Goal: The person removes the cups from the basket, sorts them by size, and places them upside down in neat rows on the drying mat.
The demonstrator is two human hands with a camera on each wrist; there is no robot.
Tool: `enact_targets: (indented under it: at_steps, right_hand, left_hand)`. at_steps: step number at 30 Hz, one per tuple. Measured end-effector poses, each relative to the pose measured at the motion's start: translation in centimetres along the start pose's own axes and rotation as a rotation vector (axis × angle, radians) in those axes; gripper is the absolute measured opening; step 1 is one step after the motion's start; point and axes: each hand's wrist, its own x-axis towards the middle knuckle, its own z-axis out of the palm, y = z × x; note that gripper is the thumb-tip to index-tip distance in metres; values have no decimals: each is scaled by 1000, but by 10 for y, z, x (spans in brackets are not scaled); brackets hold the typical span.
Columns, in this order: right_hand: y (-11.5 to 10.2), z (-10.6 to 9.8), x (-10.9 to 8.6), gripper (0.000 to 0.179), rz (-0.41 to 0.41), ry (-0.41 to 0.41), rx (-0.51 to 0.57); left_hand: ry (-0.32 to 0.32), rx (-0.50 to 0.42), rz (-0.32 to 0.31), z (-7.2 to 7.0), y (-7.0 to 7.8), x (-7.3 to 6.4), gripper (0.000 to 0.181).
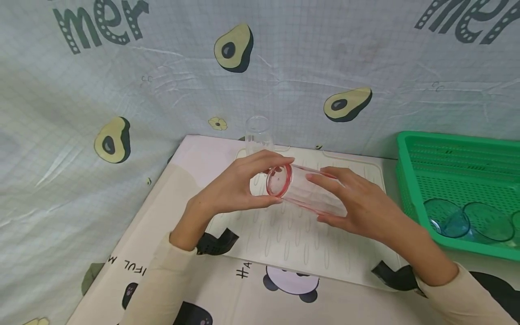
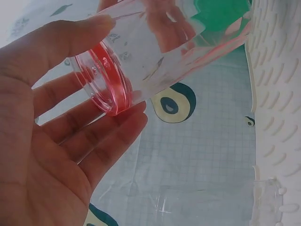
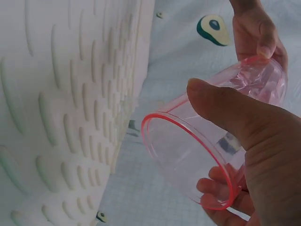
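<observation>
A see-through pink tumbler (image 1: 298, 187) is held on its side between both hands, above a white ribbed draining tray (image 1: 284, 239). At its thick base, the left hand (image 1: 233, 183) pinches it with the thumb on one side and fingers on the other. The right hand (image 1: 361, 205) grips the wall near the open mouth, its thumb lying along the outside in the right wrist view. That mouth, with a bright pink rim (image 3: 218, 153), faces the right wrist camera. Behind the left hand, a clear tumbler (image 1: 258, 135) stands upright at the tray's back left.
A green slatted basket (image 1: 416, 180) stands right of the tray, with several blue-tinted glasses (image 1: 447, 221) inside. Patterned cloth (image 1: 284, 63) with avocado prints hangs behind and to the left. A printed cover (image 1: 227, 293) lies under the tray.
</observation>
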Motion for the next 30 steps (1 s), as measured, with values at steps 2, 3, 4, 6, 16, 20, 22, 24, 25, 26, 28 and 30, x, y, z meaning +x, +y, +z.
enact_targets:
  at_steps: [2,3,4,6,16,20,22,24,25,26,28,30]
  right_hand:
    - [-1,1,0,99,5,0,29]
    - [-2,2,0,100,9,2,42]
    - [-2,2,0,100,13,6,54]
    - [-2,3,1,101,16,19,73]
    - [-4,7,5,105,29,70,117]
    - [-4,8,7,106,33,74,138]
    - [-5,8,8,106,42,84,149]
    - [-6,9,9,106,52,96,165]
    - [-6,9,10,105,51,107,176]
    - [-6,9,10,104,50,118,188]
    - [-5,10,11,97,45,144,207]
    - [-4,11,12,91,46,178,232]
  left_hand:
    - [6,-9,3,0,0,-1,66]
    - [12,-13,5,1,0,-1,66]
    - [19,-16,8,1,0,0,66]
    - [40,-15,16,1,1,0,67]
    - [139,21,98,3,1,4,64]
    - [165,15,109,4,1,7,61]
    - [183,5,109,4,1,9,60]
    - [208,-14,107,4,1,9,62]
    - [223,-30,110,4,2,10,62]
    - [238,-47,114,3,2,10,63]
    - [266,-78,119,2,2,9,64]
    - [284,-97,114,0,3,7,64]
